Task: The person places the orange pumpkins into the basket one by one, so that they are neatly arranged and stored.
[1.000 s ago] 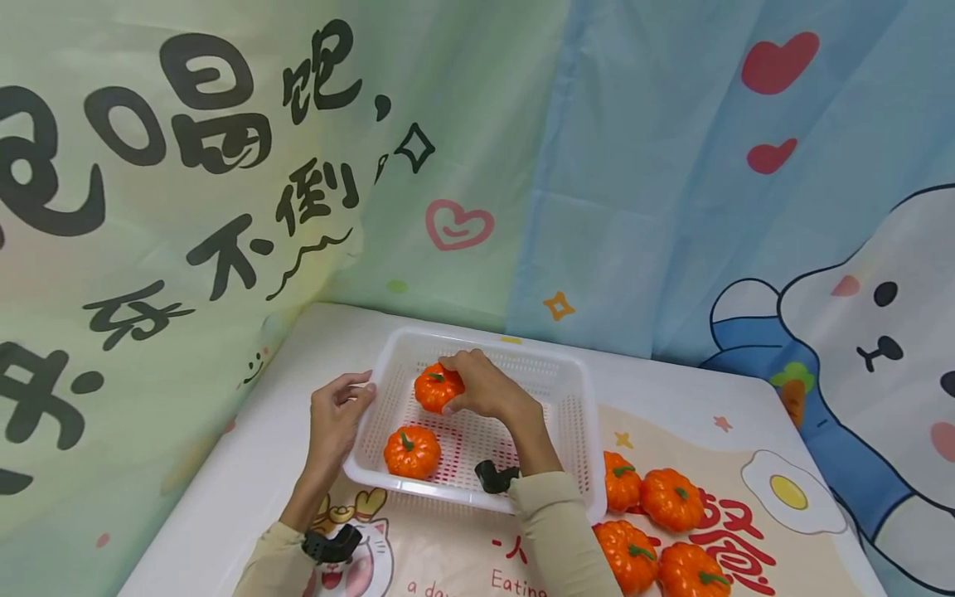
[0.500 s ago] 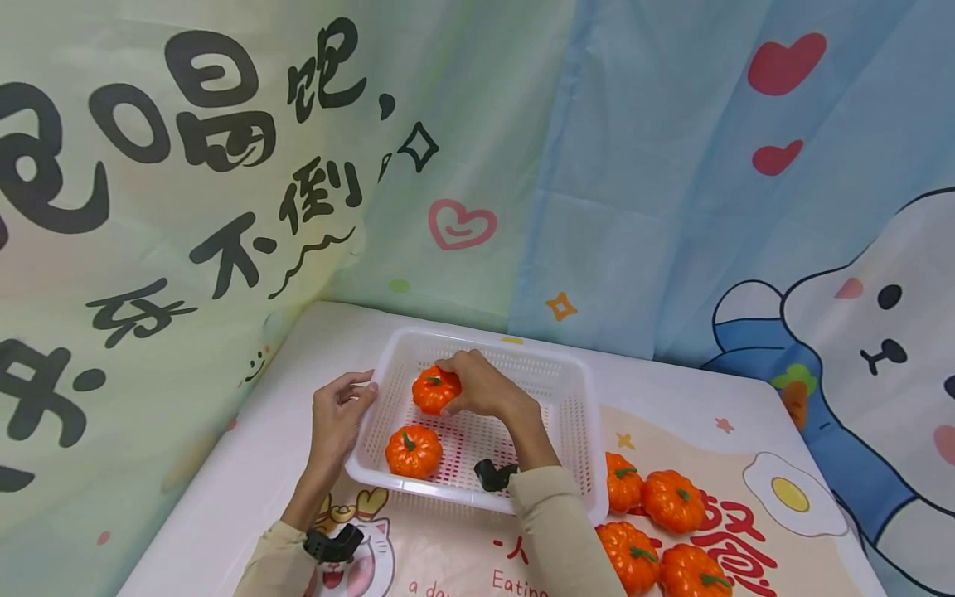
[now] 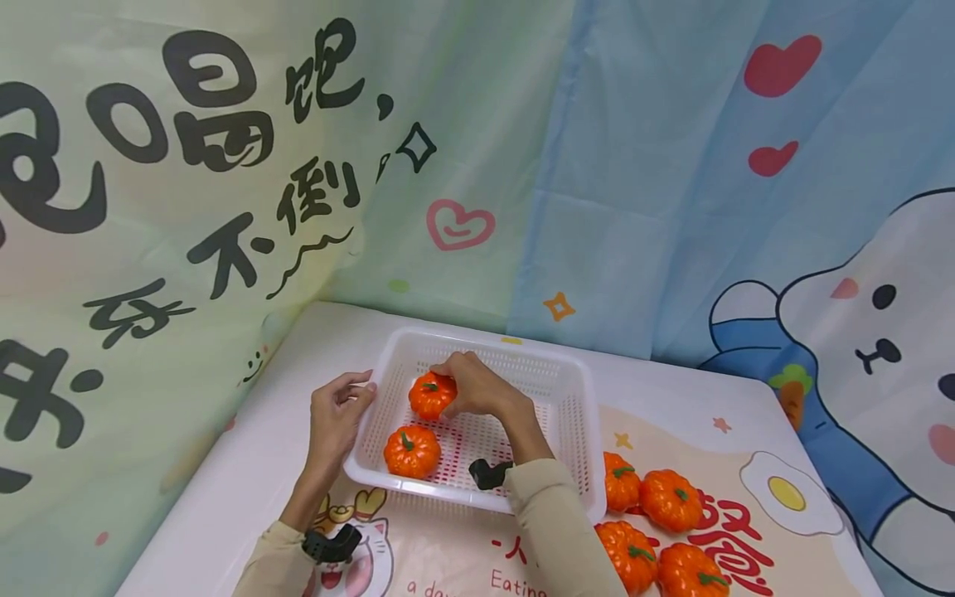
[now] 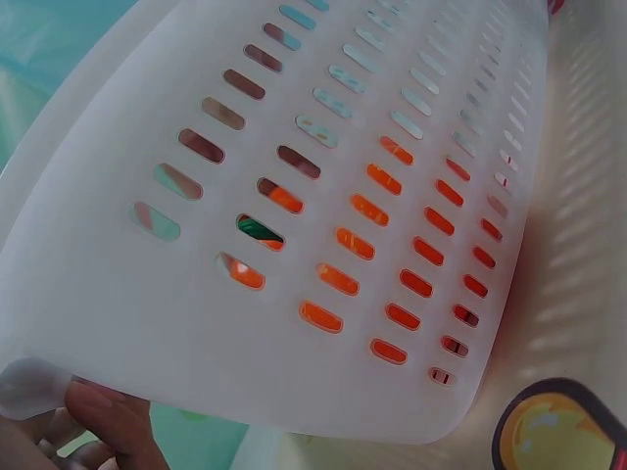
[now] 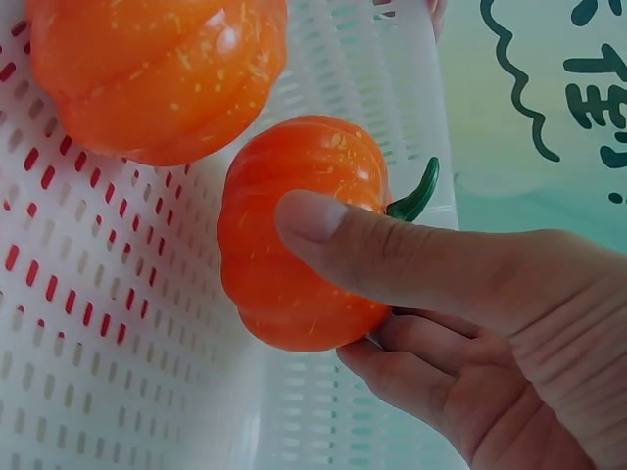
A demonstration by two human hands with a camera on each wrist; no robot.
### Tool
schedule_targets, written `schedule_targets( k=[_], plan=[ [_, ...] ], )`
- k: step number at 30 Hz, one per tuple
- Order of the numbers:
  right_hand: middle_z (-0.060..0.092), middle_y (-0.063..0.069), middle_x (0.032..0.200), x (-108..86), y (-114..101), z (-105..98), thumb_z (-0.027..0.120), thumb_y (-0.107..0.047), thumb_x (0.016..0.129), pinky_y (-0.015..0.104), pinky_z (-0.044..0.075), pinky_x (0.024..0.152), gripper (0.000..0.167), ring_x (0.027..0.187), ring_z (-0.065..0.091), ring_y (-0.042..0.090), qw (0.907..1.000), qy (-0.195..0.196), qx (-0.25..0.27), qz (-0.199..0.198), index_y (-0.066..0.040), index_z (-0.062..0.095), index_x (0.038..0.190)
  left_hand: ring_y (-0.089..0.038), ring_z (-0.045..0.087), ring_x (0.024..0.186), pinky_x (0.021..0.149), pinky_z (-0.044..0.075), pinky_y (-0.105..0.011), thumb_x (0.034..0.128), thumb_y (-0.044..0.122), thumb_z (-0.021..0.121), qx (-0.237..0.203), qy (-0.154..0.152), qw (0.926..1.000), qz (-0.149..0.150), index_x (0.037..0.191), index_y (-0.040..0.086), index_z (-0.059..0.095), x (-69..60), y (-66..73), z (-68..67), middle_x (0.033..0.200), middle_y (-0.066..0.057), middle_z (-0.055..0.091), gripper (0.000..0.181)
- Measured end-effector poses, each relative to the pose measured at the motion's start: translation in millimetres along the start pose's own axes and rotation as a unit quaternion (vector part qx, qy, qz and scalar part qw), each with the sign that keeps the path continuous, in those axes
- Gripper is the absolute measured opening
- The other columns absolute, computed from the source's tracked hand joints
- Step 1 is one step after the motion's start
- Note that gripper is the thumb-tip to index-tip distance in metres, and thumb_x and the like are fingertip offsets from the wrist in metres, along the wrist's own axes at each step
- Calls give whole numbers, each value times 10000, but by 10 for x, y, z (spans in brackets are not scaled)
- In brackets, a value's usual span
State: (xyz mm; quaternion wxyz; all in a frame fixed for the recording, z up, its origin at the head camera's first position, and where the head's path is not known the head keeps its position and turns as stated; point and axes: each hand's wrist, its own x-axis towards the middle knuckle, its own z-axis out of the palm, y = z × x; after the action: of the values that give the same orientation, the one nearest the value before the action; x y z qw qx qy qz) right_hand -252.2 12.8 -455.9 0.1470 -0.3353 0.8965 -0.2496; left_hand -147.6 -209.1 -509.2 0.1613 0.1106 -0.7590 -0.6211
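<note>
A small orange toy pumpkin [image 3: 431,396] with a green stem is held by my right hand [image 3: 481,388] inside the white plastic basket [image 3: 477,498]. In the right wrist view the thumb lies across that pumpkin [image 5: 294,255], with fingers on its far side. Nearer the basket's front left corner sits a second pumpkin [image 3: 412,453]. My left hand [image 3: 337,419] holds the basket's left rim, fingers curled. In the left wrist view, the thumb [image 4: 108,421] is at the rim beside the slotted wall, with orange showing through the slots.
Several more orange pumpkins [image 3: 673,500] stand on the printed table mat [image 3: 746,464] to the right of the basket. A printed curtain [image 3: 597,207] hangs behind the white table [image 3: 656,377]. Each wrist carries a black camera mount [image 3: 332,544].
My right hand has moved the gripped pumpkin slightly left and toward the near side, closer to the second pumpkin. My left hand stays at the rim.
</note>
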Motion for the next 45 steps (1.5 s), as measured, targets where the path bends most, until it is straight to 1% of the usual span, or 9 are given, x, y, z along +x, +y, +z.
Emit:
schedule_targets(
  k=[7, 11, 15, 22, 24, 28, 31, 41, 45],
  plan=[
    [793, 146, 1313, 74, 76, 54, 991, -72, 767, 430, 572, 1123, 722, 1130, 691, 263, 9993, -64, 113, -345, 19, 695, 1418, -221, 748, 858, 722, 620, -169, 1074, 159, 694, 100, -40, 9999, -78, 1324, 34, 762, 18, -3, 0, 1127, -271, 790, 288],
    [785, 165, 1331, 98, 103, 92, 999, -81, 761, 405, 591, 1112, 743, 1138, 741, 267, 9986, -128, 184, -472, 44, 681, 1420, -161, 731, 834, 724, 616, -163, 1075, 153, 690, 65, -44, 9999, -103, 1320, 25, 761, 16, -10, -3, 1124, -282, 785, 286],
    [779, 158, 1350, 93, 110, 117, 1003, -97, 761, 411, 577, 1136, 757, 1170, 730, 272, 9990, -144, 159, -391, 34, 676, 1431, -112, 718, 806, 724, 620, -167, 1075, 143, 689, 27, -46, 10000, -71, 1315, 16, 760, 6, -12, -5, 1114, -290, 781, 282],
    [758, 130, 1343, 87, 89, 134, 1008, -136, 763, 470, 506, 1162, 776, 1167, 591, 268, 9997, -181, 124, -148, -20, 677, 1455, -68, 701, 770, 714, 622, -171, 1067, 123, 695, -99, -13, 9999, -59, 1294, 2, 768, 16, -8, -10, 1086, -285, 785, 268],
    [761, 127, 1343, 89, 91, 138, 1006, -122, 762, 464, 508, 1160, 767, 1167, 591, 266, 9997, -143, 121, -130, -24, 683, 1450, -63, 694, 760, 705, 618, -168, 1063, 114, 697, -192, -10, 9998, -56, 1289, -8, 768, 20, -4, -10, 1073, -290, 783, 267],
    [779, 128, 1350, 93, 104, 149, 998, -97, 763, 430, 544, 1152, 751, 1174, 662, 274, 9997, -70, 97, -198, -3, 684, 1439, -58, 680, 742, 692, 608, -164, 1058, 101, 699, -340, -28, 9994, -44, 1285, -21, 766, 26, 2, -10, 1055, -293, 782, 266],
    [767, 137, 1380, 91, 107, 151, 994, -97, 768, 434, 549, 1161, 763, 1196, 685, 286, 9997, -57, 144, -174, 7, 668, 1450, -52, 672, 737, 689, 600, -155, 1062, 118, 700, -328, -41, 9994, -53, 1298, -22, 761, 27, 4, -12, 1060, -281, 788, 280],
    [757, 142, 1396, 82, 85, 124, 995, -97, 764, 456, 523, 1193, 782, 1232, 664, 309, 9998, -4, 192, -66, -5, 661, 1465, -69, 686, 762, 700, 607, -159, 1065, 135, 704, -277, -31, 9996, -31, 1301, -10, 763, 32, 30, -9, 1084, -284, 789, 283],
    [744, 134, 1395, 76, 94, 155, 995, -108, 771, 461, 499, 1214, 797, 1243, 610, 295, 9997, -29, 232, 108, -17, 650, 1484, -77, 698, 773, 700, 611, -160, 1066, 138, 704, -251, -46, 9997, -16, 1298, -18, 761, 16, 28, -11, 1091, -286, 791, 286]
  ],
)
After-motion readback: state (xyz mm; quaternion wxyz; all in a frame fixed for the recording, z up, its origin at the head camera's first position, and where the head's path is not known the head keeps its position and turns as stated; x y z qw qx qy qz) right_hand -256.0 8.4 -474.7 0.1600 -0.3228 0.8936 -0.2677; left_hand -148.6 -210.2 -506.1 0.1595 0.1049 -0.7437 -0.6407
